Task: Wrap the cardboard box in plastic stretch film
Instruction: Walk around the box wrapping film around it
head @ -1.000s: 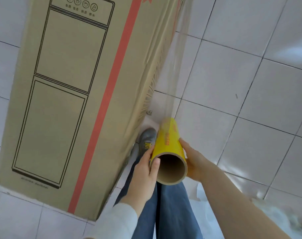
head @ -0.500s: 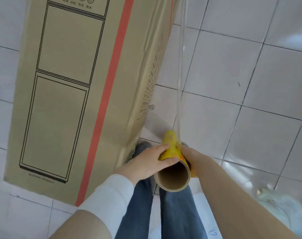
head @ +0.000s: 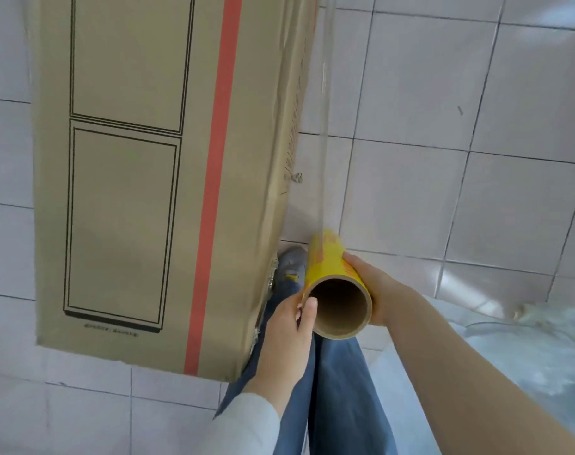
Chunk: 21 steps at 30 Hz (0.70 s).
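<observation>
Cardboard box [head: 141, 178] with red stripe and black outline drawing, small print unreadable, left hand [head: 286, 343] and right hand [head: 378, 290] gripping yellow film roll [head: 328, 267], orange lettering illegible, clear film [head: 323, 126] stretched up beside box

Grips the film roll [head: 327, 262] from both sides: left hand [head: 287, 336] at its near-left rim, thumb against the open end; right hand [head: 376, 287] curled round its right flank, forearm bare.

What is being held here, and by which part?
The film roll, gripped at its near open end: left hand on its left side, right hand on its right.
</observation>
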Tool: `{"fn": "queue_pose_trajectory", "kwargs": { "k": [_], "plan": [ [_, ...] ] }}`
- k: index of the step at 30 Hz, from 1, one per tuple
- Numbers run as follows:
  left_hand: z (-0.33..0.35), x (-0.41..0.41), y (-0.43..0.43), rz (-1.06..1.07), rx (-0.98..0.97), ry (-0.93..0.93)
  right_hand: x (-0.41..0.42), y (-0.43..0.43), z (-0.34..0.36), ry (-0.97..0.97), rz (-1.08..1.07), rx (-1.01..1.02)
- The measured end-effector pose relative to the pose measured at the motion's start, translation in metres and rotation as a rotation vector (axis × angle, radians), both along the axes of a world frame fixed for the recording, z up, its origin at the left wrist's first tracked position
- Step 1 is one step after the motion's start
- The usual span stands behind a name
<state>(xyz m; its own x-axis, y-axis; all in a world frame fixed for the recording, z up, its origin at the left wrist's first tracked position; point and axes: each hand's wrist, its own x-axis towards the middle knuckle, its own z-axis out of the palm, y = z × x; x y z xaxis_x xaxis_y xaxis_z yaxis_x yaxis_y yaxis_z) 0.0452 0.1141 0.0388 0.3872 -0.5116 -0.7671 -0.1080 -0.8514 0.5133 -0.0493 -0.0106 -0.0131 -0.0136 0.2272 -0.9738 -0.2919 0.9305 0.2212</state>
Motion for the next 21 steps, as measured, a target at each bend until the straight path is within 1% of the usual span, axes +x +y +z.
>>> {"fn": "queue_pose_trajectory", "kwargs": {
  "k": [2,4,5,7,8,9,12,15,18,21],
  "plan": [
    [-0.001,0.005,0.004,0.008,0.018,0.031,-0.006,0.004,0.003,-0.008,0.067,0.063],
    [-0.003,0.016,-0.005,-0.052,0.038,0.133,-0.006,0.014,0.005,-0.036,0.122,0.085],
    [-0.004,0.02,-0.011,-0.159,0.072,0.189,-0.005,0.02,0.008,-0.058,0.141,0.078],
    [-0.007,0.027,-0.019,-0.4,0.105,0.226,-0.004,0.031,0.007,-0.091,0.144,0.059],
    [-0.008,0.028,-0.021,-0.451,0.092,0.22,-0.006,0.034,0.004,-0.103,0.13,0.043],
    [-0.01,0.029,-0.021,-0.459,0.082,0.206,-0.008,0.035,0.004,-0.096,0.111,0.013],
    [-0.011,0.02,-0.003,-0.392,0.061,0.114,-0.025,0.044,0.002,-0.052,0.011,-0.029],
    [-0.013,0.004,0.027,-0.197,0.007,0.019,-0.04,0.061,-0.003,-0.022,-0.005,-0.08],
    [-0.009,-0.018,0.06,-0.056,-0.038,0.032,-0.041,0.08,0.0,-0.05,-0.066,-0.012],
    [-0.006,-0.028,0.08,-0.016,-0.018,0.056,-0.035,0.093,-0.003,-0.029,-0.07,-0.006]
  ]
}}
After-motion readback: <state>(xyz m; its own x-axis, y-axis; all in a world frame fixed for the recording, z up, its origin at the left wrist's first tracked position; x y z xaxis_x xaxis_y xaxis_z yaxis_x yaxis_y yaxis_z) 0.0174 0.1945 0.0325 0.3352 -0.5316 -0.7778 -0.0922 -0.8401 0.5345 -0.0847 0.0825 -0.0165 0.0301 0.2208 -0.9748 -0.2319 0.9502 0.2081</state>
